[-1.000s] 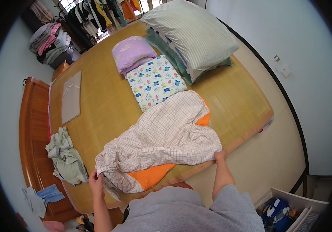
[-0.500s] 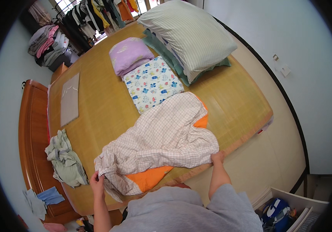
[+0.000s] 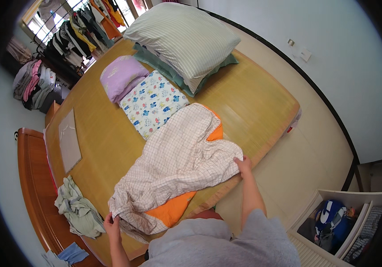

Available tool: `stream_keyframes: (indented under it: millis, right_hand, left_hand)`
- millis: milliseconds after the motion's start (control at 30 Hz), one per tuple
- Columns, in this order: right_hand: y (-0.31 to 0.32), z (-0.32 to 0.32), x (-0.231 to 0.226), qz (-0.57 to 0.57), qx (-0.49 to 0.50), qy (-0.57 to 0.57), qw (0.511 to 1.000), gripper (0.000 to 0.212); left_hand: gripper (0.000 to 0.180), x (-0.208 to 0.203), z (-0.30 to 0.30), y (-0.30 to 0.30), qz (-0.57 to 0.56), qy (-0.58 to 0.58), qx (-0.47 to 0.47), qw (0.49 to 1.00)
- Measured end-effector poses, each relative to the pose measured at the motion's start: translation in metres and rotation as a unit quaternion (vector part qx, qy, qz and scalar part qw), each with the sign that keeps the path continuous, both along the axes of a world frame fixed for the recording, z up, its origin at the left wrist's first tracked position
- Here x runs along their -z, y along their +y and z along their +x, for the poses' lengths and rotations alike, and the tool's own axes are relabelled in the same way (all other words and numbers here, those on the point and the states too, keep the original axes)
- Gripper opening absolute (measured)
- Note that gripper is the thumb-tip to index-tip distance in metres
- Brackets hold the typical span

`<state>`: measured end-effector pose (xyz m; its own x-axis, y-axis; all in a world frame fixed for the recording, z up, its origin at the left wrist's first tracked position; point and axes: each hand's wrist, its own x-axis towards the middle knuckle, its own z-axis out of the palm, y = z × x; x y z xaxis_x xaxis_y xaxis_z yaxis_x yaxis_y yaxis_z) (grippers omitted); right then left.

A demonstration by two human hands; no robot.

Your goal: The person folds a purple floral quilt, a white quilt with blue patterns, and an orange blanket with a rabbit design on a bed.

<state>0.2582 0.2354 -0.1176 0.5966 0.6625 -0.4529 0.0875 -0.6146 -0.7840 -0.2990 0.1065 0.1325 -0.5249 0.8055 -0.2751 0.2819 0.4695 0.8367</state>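
Observation:
A white checked quilt (image 3: 168, 147) with an orange underside lies rumpled across the near part of the bed. My left hand (image 3: 112, 223) pinches its bunched near-left corner. At the quilt's right edge, close to the bed's side, my right hand (image 3: 243, 165) grips the cloth with fingers on top. Orange lining shows along the near edge between my hands and at the far right fold. The far end of the quilt touches a folded cloth (image 3: 154, 101) printed with small blue and red figures.
The bed has a yellow-brown mat (image 3: 97, 138). On it rest a lilac folded bundle (image 3: 122, 78), a big striped pillow stack (image 3: 184, 42), a flat beige panel (image 3: 70, 142) and a crumpled pale-green garment (image 3: 77, 207). An open drawer (image 3: 295, 231) with clothes stands at the lower right.
The view has turned and shifted, so the bed appears rotated. My right hand has moved a little up along the quilt's right edge; the left still holds its corner.

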Motion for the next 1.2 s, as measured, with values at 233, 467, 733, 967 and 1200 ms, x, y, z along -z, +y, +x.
stream_keyframes:
  millis: [233, 467, 733, 967, 1200]
  right_hand:
    - [-0.019, 0.060, -0.067, 0.226, 0.292, 0.163, 0.915, 0.027]
    - [-0.032, 0.123, -0.130, 0.220, 0.421, -0.198, 0.857, 0.031]
    - [0.161, -0.038, -0.138, 0.307, 0.016, -0.088, 0.948, 0.032]
    - [0.252, -0.164, -0.125, 0.044, -0.466, -0.218, 0.856, 0.044]
    - [0.268, -0.214, -0.081, -0.109, -0.550, -0.273, 0.782, 0.056]
  left_hand:
    - [0.029, 0.020, -0.055, -0.018, 0.034, 0.058, -0.103, 0.992]
    - [0.023, 0.024, -0.089, -0.046, 0.032, 0.119, -0.139, 0.983]
    - [0.025, 0.048, -0.045, -0.026, 0.029, 0.048, -0.077, 0.995]
    - [0.027, 0.050, -0.007, -0.040, -0.009, 0.078, -0.080, 0.994]
    - [0.027, 0.044, 0.003, -0.062, -0.043, 0.135, -0.058, 0.988]
